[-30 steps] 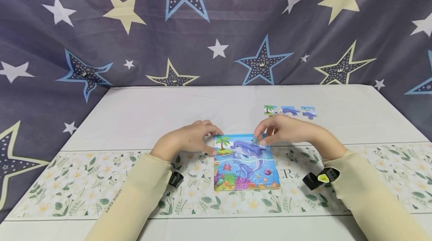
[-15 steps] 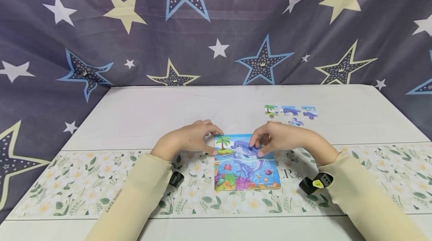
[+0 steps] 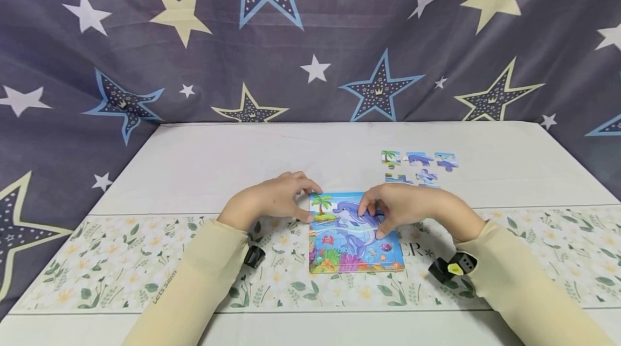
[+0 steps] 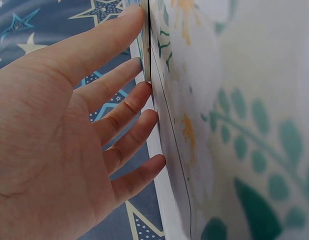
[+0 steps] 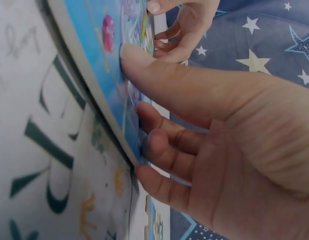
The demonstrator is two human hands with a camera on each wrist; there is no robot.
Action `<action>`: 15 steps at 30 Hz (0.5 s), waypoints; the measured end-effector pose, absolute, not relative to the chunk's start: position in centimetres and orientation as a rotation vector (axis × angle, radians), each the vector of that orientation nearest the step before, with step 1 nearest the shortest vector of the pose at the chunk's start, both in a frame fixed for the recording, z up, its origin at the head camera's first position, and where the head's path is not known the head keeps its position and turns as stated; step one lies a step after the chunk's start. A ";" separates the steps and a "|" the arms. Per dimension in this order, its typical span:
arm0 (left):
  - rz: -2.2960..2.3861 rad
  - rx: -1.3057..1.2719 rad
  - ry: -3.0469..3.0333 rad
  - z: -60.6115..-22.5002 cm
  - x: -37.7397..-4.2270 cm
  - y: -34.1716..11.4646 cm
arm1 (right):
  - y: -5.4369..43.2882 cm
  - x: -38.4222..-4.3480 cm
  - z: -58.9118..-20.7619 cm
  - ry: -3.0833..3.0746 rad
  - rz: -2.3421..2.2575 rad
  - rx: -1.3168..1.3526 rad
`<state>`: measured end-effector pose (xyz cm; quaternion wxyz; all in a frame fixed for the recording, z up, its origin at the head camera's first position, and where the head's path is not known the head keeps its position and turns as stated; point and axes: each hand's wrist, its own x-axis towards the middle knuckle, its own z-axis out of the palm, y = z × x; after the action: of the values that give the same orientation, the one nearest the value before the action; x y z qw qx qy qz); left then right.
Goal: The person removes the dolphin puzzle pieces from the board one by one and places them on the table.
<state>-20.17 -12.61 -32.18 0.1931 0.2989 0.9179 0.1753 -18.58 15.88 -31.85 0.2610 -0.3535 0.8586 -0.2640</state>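
A square dolphin jigsaw puzzle (image 3: 330,251) with a palm tree, coral and blue border lies on the table in front of the person. At its upper left corner the left hand (image 3: 274,198) touches the edge with thumb and fingertips; the left wrist view shows these fingers nearly straight along the board's side. The right hand (image 3: 405,206) reaches over the puzzle's right side. Its thumb (image 5: 137,57) presses the picture surface, the forefinger is spread apart from it, and other fingertips sit at the board's edge. The area beneath the right palm is hidden.
Several loose jigsaw pieces (image 3: 419,159) lie behind the right hand, some partly covered by it. A floral runner (image 3: 160,260) crosses the white table (image 3: 252,152). A dark star-printed cloth (image 3: 310,28) hangs behind. Both wrists wear small black devices.
The right hand has moved from the puzzle's top edge down and slightly left over the dolphin, its thumb lowering and spreading. More loose pieces now show behind it. The left hand stays put.
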 end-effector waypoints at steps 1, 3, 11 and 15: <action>0.491 0.838 2.574 -32.2 -20.2 -12.6 | 15.8 -18.6 -31.9 2.335 -0.705 -0.955; 0.492 0.835 2.571 -32.2 -20.1 -12.6 | 15.7 -18.5 -31.9 2.349 -0.694 -0.944; 0.493 0.828 2.575 -32.2 -20.2 -12.5 | 15.7 -18.5 -31.9 2.349 -0.691 -0.934; 0.486 0.831 2.583 -32.2 -20.2 -12.5 | 15.6 -18.5 -31.8 2.335 -0.711 -0.932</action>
<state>-20.21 -12.55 -32.16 0.1913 0.2958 0.9197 0.1731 -18.50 15.61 -31.83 0.2614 -0.3442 0.8626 -0.2627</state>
